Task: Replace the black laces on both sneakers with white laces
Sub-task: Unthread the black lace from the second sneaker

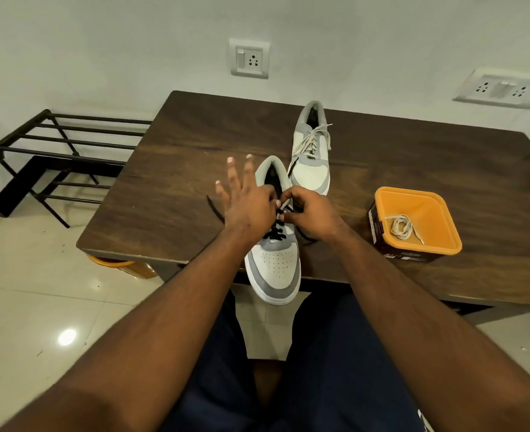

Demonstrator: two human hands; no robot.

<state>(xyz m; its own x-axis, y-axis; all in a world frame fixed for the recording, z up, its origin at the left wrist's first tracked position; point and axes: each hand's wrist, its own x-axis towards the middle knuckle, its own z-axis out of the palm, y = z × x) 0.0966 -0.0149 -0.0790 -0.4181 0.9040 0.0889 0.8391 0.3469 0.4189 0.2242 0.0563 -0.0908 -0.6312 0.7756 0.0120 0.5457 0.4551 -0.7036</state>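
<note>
A grey and white sneaker (274, 266) lies at the table's front edge, toe over the edge, with a black lace (276, 233) threaded through its lower eyelets. My left hand (245, 201) pinches the lace at the upper eyelets with thumb and forefinger, its other fingers spread straight. My right hand (312, 216) grips the lace on the other side with curled fingers. Loose black lace ends trail on the table left and right of the shoe. Behind it stands a second sneaker (310, 157) with a white lace (315, 137). Another white lace (402, 227) lies coiled in an orange tub (413, 198).
The dark wooden table (195, 145) stands against a white wall with sockets. A black metal shoe rack (54, 151) stands on the tiled floor to the left. An orange container (117, 265) shows under the table's front left corner. My knees are below the front edge.
</note>
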